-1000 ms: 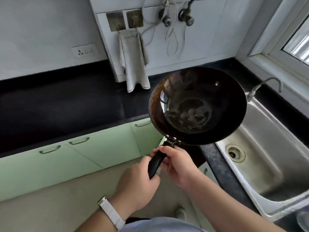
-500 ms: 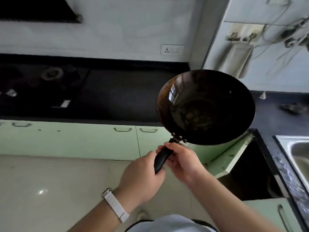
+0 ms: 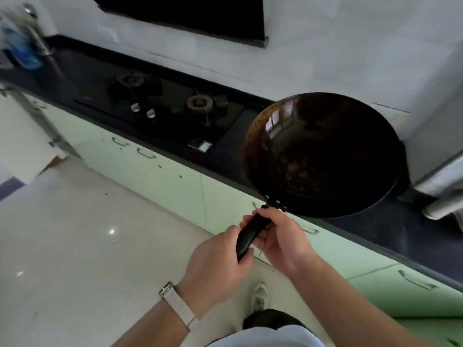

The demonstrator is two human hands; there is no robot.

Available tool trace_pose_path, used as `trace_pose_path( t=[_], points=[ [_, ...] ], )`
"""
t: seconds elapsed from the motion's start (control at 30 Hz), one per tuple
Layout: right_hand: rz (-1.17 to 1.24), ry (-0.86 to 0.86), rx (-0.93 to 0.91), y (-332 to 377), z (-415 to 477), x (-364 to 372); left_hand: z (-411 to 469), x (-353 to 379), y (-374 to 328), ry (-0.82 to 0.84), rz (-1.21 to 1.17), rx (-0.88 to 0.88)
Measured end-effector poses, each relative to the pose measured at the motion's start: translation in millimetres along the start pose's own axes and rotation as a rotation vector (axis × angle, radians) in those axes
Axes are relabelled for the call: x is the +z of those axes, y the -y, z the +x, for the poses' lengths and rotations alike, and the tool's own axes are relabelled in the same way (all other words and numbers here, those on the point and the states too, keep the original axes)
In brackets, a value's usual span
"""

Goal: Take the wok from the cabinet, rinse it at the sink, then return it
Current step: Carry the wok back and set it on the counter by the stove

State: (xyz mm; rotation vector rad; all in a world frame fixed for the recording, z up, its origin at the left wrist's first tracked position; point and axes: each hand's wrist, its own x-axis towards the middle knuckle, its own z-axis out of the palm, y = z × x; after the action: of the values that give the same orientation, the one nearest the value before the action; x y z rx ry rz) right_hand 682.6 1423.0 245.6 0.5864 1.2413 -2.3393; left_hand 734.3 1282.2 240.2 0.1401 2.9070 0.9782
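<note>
The dark wok (image 3: 323,154) hangs in the air over the black counter's front edge, its glossy inside tilted toward me with brown residue at the bottom. Its black handle (image 3: 250,236) points down toward me. My left hand (image 3: 218,266), with a white watch strap at the wrist, grips the handle's lower end. My right hand (image 3: 280,241) holds the handle higher up, just under the rivets. The pale green cabinet doors (image 3: 155,171) below the counter are closed in this view. The sink is out of view.
A two-burner gas hob (image 3: 162,106) lies in the black counter (image 3: 75,78) to the wok's left. A dark range hood (image 3: 190,18) hangs above it. A blue bottle (image 3: 20,51) stands at the far left. The glossy pale floor (image 3: 75,246) spreads out below.
My view has swung left from the sink area to the hob. The wok stays held by both hands on its handle, in about the same pose.
</note>
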Motion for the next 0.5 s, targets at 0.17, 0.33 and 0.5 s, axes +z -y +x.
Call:
trace_pose_path(
  t=[0.17, 0.33, 0.5],
  points=[
    [-0.046, 0.089, 0.083, 3.6, 46.1, 39.4, 24.8, -22.0, 31.7, -0.051, -0.013, -0.097],
    [-0.079, 0.173, 0.159, 14.7, 108.5, 83.6, 66.7, -42.2, 63.8, -0.129, 0.074, -0.182],
    [-0.062, 0.260, 0.267, 28.7, 170.7, 131.7, 109.5, -66.9, 89.2, -0.189, 0.081, -0.297]
  ],
)
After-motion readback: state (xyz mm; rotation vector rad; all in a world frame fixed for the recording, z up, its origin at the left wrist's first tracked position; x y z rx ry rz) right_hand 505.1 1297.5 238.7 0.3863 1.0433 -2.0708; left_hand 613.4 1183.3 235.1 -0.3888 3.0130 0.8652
